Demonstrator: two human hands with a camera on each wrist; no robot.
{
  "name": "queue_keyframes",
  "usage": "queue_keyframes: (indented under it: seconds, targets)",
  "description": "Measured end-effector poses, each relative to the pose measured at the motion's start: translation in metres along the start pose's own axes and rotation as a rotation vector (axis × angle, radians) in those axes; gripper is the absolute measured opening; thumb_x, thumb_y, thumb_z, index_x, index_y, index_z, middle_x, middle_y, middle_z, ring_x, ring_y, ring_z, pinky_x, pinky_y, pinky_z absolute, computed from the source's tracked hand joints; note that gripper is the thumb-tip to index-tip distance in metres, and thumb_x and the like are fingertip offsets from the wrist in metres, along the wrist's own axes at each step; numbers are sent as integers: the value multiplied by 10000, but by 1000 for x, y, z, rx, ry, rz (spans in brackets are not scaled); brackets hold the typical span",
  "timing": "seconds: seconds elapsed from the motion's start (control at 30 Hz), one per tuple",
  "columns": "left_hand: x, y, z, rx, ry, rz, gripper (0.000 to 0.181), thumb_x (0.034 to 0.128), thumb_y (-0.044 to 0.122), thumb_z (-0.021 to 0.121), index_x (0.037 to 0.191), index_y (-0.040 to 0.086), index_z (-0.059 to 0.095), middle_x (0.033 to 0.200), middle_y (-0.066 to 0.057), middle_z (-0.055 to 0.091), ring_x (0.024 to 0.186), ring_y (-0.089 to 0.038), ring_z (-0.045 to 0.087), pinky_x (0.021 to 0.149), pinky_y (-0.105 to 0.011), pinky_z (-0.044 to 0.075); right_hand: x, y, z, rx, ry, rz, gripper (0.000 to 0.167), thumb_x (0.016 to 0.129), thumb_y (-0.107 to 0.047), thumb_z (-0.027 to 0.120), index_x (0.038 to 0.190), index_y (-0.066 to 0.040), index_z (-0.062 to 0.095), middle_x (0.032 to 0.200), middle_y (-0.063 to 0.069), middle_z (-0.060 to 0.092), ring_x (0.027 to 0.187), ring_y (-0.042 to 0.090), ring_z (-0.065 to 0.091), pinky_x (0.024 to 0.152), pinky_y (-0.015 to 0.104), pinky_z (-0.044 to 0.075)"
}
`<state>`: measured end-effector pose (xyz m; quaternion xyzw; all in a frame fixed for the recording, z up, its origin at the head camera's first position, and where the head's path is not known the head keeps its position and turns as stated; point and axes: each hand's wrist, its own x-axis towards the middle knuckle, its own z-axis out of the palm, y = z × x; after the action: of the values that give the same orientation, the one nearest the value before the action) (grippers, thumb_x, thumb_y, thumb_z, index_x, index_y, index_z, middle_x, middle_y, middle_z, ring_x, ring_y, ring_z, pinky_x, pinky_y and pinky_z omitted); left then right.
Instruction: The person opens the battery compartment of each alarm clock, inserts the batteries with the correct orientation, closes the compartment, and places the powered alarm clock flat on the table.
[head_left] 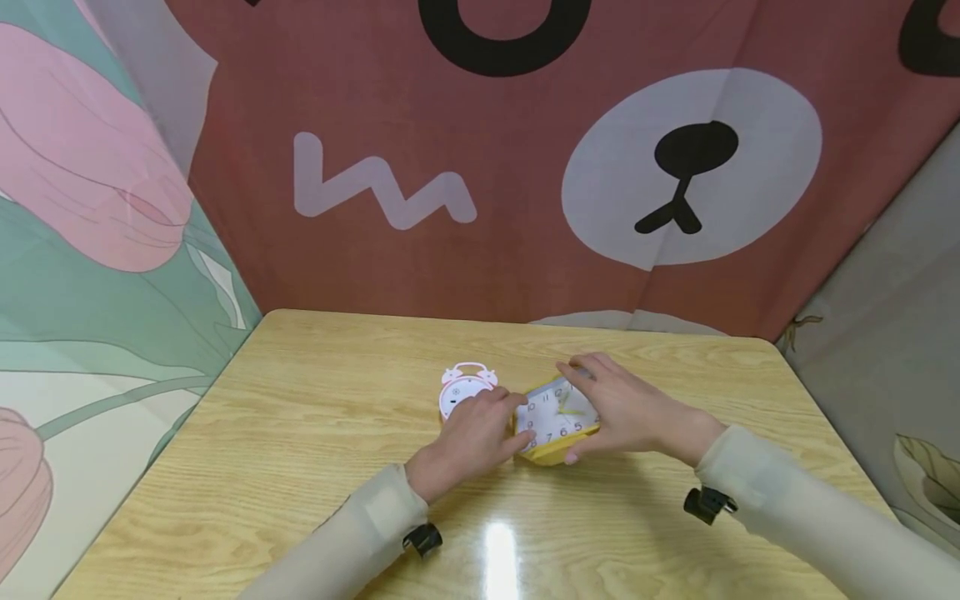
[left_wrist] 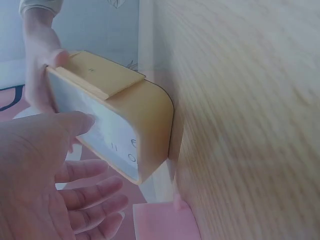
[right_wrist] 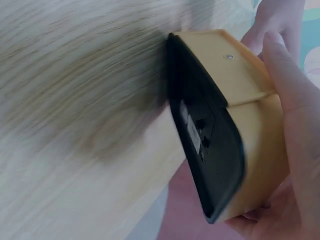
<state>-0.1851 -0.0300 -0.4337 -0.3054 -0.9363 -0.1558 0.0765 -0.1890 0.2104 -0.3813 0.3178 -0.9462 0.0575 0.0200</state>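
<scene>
A yellow square clock (head_left: 555, 417) with a white numbered face is tilted above the wooden table. My right hand (head_left: 622, 408) grips its right side, thumb at the lower edge and fingers over the top. The right wrist view shows its black back (right_wrist: 210, 145) and yellow casing. At the clock's left side is my left hand (head_left: 480, 433); in the left wrist view its thumb lies in front of the face and its fingers are spread, loosely bent. Whether that thumb touches the face I cannot tell. A pink-and-white twin-bell alarm clock (head_left: 459, 390) stands just behind my left hand, partly hidden.
Both clocks are at the middle of a light wooden table (head_left: 337, 375). A hanging cloth with a bear print (head_left: 450, 267) rises behind the far edge, and a floral cloth (head_left: 112, 333) hangs at the left. Each sleeve carries a small black wrist camera (head_left: 422, 540).
</scene>
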Motion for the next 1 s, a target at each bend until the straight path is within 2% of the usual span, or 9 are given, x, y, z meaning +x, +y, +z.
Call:
queue_keyframes:
  seconds: [0.17,0.37,0.7,1.0]
  targets:
    - [0,2,1,-17,-19,-13,479,929,466,706,1277,139,674,1149,-39,708,987,-163,675,734,-294,558,-7,11,7,23,-29,25,1195,657,-707,825,1516,15,416,1484,188,481,1339,328,462,1041,499,484]
    - [1,4,2,-8,-3,2,477,933,464,701,1281,139,671,1179,-37,709,1027,-162,676,780,-311,568,-13,23,17,36,-18,21,1128,700,-651,824,1496,46,433,1477,193,475,1347,329,456,1025,489,495]
    - [1,5,2,7,10,13,464,928,448,712,1267,133,680,1154,-40,716,1010,-166,681,764,-298,571,-19,32,28,44,-52,55,1108,706,-677,802,1478,42,462,1445,178,500,1278,303,510,974,469,505]
    - [-1,7,6,35,23,17,483,915,448,722,1276,131,674,1135,-41,721,992,-175,695,758,-307,576,-23,38,36,57,-91,88,1124,695,-699,797,1470,48,470,1454,201,495,1298,327,515,998,492,496]
